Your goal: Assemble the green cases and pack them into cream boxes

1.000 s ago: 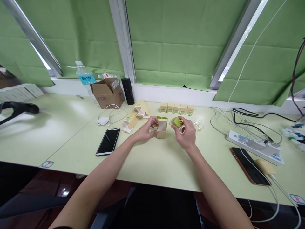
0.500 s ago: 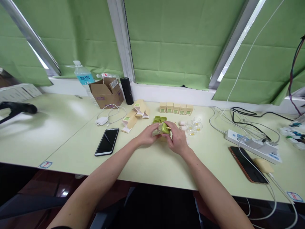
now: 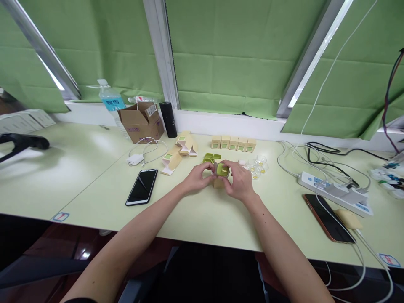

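Between both hands, at the middle of the table, is a small green-lidded container (image 3: 222, 169), its rounded square top facing up. My left hand (image 3: 198, 178) grips its left side with fingers and thumb. On the opposite side my right hand (image 3: 241, 182) pinches it. Just below them a small cardboard box (image 3: 218, 184) shows in part, and I cannot tell whether it touches the container. Behind the hands lie several green square caps (image 3: 208, 157). Several clear round cups (image 3: 257, 167) with yellow spots sit right of my right hand, beside a partly hidden pinkish-white piece (image 3: 242, 162).
A row of small boxes (image 3: 233, 143) stands at the back. Unfolded cartons (image 3: 172, 160), a charger (image 3: 135, 159) and a phone (image 3: 142, 187) lie left. A brown box (image 3: 142, 126) and black bottle (image 3: 168, 120) stand behind. Right are a power strip (image 3: 334, 193), cables and another phone (image 3: 330, 219).
The green-lidded container has turned so its top faces me more squarely, and it has shifted slightly right. My right fingers have moved around its side. More of the small box shows beneath.
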Motion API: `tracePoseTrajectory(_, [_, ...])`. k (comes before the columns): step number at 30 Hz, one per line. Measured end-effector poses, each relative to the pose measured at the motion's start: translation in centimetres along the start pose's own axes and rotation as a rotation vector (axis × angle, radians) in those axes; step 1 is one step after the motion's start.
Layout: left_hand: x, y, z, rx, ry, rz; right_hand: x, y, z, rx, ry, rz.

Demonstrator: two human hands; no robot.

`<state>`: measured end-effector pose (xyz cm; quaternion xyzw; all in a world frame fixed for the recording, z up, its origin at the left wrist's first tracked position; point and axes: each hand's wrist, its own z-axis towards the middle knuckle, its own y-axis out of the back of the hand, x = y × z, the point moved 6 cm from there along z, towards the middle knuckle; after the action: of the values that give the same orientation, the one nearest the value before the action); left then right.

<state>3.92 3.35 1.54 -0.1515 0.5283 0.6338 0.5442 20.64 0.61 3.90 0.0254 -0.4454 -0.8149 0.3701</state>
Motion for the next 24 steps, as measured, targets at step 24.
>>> tracePoseTrajectory(24, [0.6, 0.3, -0.2, -0.013, 0.008, -0.064, 0.0, -0.3, 0.4, 0.134, 0.092, -0.039])
